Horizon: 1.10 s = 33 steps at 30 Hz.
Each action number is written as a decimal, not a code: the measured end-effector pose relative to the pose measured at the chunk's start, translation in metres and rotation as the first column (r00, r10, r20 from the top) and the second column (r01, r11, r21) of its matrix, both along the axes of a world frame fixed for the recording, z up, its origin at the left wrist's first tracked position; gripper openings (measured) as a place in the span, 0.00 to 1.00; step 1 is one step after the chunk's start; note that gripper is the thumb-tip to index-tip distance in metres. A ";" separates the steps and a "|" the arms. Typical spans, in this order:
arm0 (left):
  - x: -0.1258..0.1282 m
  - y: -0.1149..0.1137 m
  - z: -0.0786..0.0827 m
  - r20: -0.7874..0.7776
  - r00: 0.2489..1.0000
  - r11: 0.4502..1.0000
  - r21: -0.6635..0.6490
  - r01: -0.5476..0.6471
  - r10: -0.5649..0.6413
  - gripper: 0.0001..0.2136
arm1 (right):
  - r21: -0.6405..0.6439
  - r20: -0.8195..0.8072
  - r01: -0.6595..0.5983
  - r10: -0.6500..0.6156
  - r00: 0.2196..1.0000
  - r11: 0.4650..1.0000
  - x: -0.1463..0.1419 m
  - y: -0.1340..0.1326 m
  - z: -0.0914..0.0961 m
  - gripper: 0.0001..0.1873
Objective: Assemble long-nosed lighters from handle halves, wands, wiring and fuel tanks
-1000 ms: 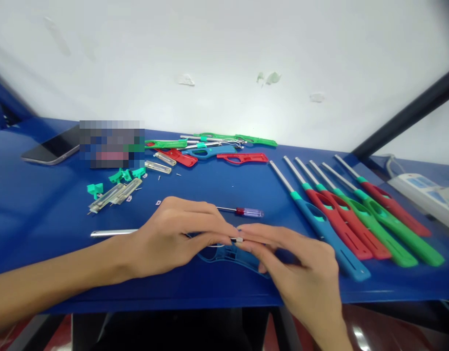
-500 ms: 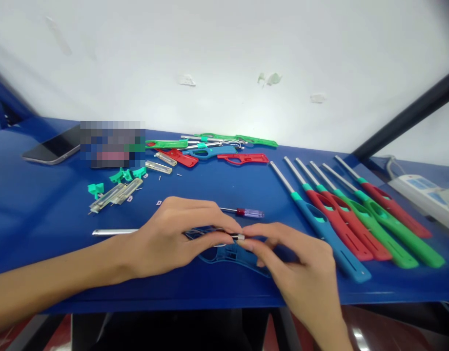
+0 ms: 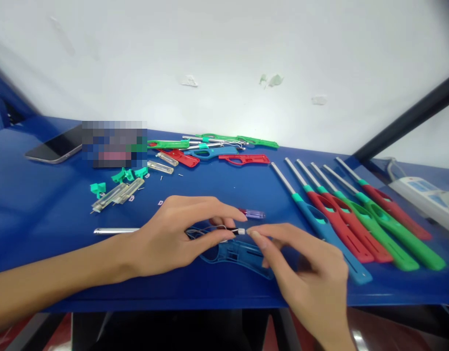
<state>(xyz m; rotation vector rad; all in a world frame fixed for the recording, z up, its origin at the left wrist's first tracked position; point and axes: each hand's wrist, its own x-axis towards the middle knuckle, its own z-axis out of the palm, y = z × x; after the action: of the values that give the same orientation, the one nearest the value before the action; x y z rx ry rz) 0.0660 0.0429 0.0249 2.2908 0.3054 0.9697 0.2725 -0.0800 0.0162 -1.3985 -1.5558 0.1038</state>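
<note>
My left hand is curled around a small black igniter with a white end and thin wires. The thumb is under it, the index finger is raised above, and other fingers show behind. At the white end, my right hand has thumb and index finger pinched together; what lies between the tips is too small to make out. Below both hands lies an opened blue lighter shell. A metal tube sticks out left from behind my left hand. Behind the fingers lies a screwdriver with a purple handle.
Several long-nosed lighters, including a blue one, lie in a row at right. Loose shells, such as a red one, lie by the wall. Clear fuel tanks, green triggers and a phone lie at left. A power strip is at far right.
My left index finger has lifted off the igniter, showing more of its black body. My right fingertips have shifted slightly right and up, just off the white end.
</note>
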 end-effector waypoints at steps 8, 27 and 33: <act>0.000 0.000 0.000 0.002 1.000 1.000 0.011 -0.022 0.022 0.12 | -0.003 -0.041 -0.024 0.024 0.999 1.000 0.001 0.001 -0.007 0.06; 0.001 -0.002 0.004 0.005 1.000 1.000 0.030 -0.007 0.007 0.09 | -0.040 -0.016 -0.049 0.049 0.999 0.998 0.001 0.001 -0.007 0.06; 0.000 0.000 -0.001 -0.030 0.999 0.998 0.064 0.014 -0.012 0.08 | -0.021 0.096 -0.120 0.121 0.988 0.993 0.002 0.004 -0.004 0.08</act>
<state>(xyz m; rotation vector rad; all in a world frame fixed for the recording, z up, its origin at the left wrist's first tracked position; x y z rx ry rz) 0.0663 0.0430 0.0242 2.3641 0.2754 0.9520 0.2747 -0.0757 0.0123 -1.3377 -1.7236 0.1222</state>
